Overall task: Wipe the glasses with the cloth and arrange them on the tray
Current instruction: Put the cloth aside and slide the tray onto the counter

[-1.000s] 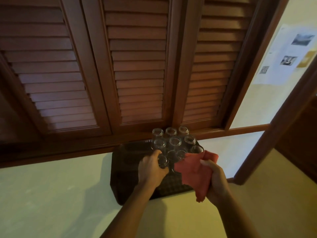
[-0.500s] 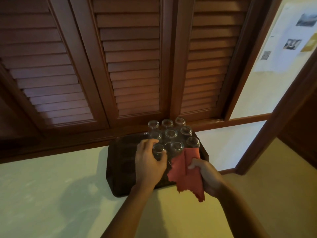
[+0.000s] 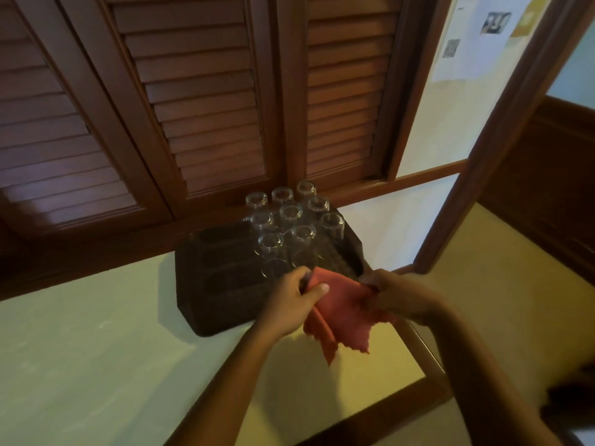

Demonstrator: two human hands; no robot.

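A dark woven tray (image 3: 219,284) lies on the pale counter against the wooden shutters. Several clear glasses (image 3: 291,217) stand upside down in rows on its right half. The nearest glass (image 3: 272,252) stands free at the front of the group. Just in front of the tray I hold a red cloth (image 3: 341,313) between both hands. My left hand (image 3: 289,304) pinches its left edge with thumb on top. My right hand (image 3: 396,294) grips its right edge. The cloth's lower corners hang loose over the counter.
The pale counter (image 3: 96,365) stretches to the left and front, with a wooden edge (image 3: 370,410) at the right. Louvred wooden shutters (image 3: 199,101) rise right behind the tray. A door frame (image 3: 502,130) and a wall with papers (image 3: 476,37) stand at the right.
My left hand has let go of the front glass, left standing on the tray, and has come back to take the cloth's left edge. Both hands now hold the cloth.
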